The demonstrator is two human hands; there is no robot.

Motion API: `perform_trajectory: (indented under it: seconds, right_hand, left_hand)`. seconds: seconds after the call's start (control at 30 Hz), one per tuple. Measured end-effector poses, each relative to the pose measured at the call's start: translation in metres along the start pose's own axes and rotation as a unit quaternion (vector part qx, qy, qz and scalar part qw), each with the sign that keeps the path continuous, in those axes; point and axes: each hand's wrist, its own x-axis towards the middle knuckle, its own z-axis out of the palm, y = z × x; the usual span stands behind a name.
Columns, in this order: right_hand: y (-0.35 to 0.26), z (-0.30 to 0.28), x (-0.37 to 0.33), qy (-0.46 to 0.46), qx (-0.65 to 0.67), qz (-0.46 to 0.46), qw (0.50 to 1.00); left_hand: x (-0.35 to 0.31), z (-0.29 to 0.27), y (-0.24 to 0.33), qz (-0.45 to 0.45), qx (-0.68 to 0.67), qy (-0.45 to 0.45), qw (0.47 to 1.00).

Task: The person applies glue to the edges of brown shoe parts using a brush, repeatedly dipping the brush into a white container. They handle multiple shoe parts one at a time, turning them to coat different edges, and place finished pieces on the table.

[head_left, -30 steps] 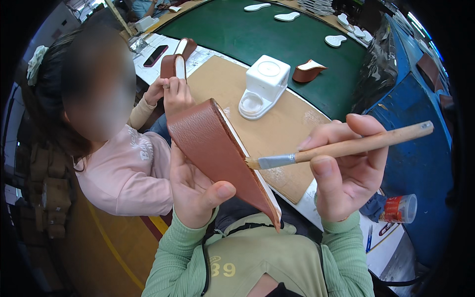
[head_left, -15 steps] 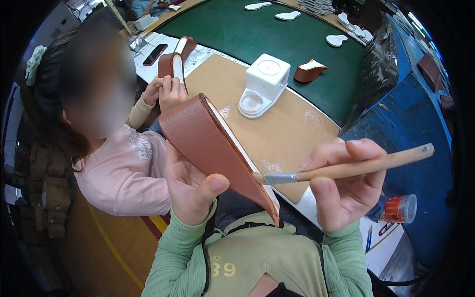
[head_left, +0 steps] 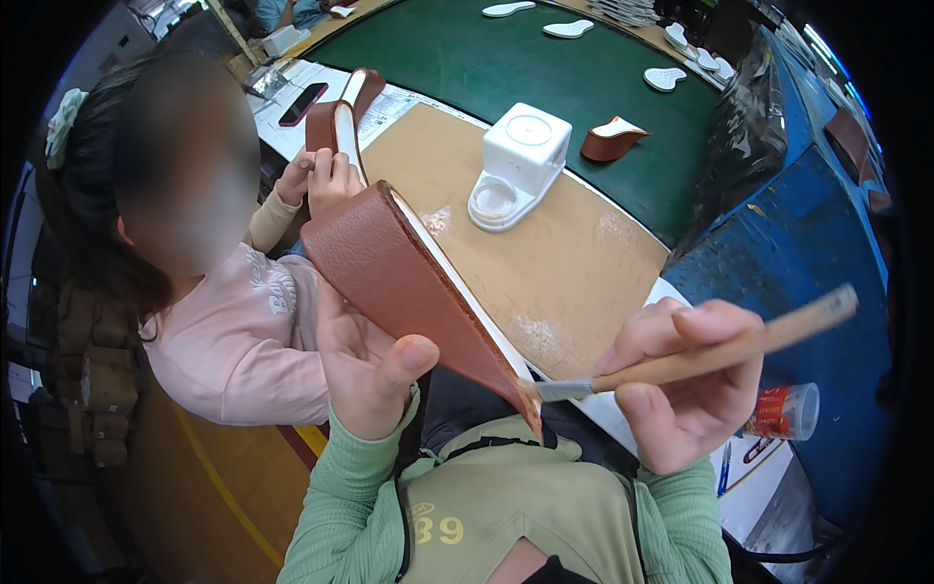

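A brown leather-covered wedge sole [head_left: 404, 277] with a white edge fills the middle, its pointed end tilted down toward my body. My left hand [head_left: 375, 375] grips it from below and the left side, thumb toward me; the other fingers are mostly hidden behind the leather. Pinched in my right hand [head_left: 696, 399] is a brush [head_left: 608, 380] with a wooden handle and a metal ferrule. Its bristles touch the rim close to the pointed tip.
A co-worker in pink [head_left: 258, 341] works on a similar brown piece [head_left: 321, 127] at left. A white dispenser [head_left: 525, 146] stands on a tan board [head_left: 409, 146]. Beyond lies a green table [head_left: 428, 49] with white soles. A blue partition [head_left: 788, 253] and clear cup [head_left: 800, 411] are at right.
The brush has slid down along the edge toward the pointed tip. The wedge sole has shifted slightly left with my left hand.
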Motion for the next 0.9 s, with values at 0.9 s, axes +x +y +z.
perform_trajectory:
  seconds: [0.9]
  right_hand:
    - [0.256,0.002,0.032,0.087,-0.298,0.148,0.939]
  left_hand:
    - [-0.013,-0.043,0.0,-0.243,-0.259,-0.065,0.933]
